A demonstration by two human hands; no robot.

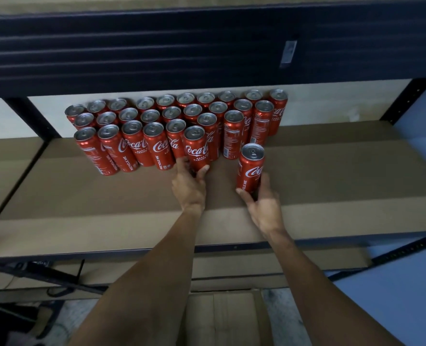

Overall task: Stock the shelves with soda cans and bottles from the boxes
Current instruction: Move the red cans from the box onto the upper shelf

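I see my left hand (189, 187) curled round the base of a red soda can (196, 147) at the front right corner of the block of cans (157, 121). The block stands in rows at the back of the cardboard-lined shelf (331, 176). That can sits close against its front-row neighbours. My right hand (264, 203) grips a second can (250, 168) low down, thumb on one side and fingers on the other. It is upright, just right of the block, a little forward and apart from it. Below the block, under the shelf edge, is a cardboard box (222, 318).
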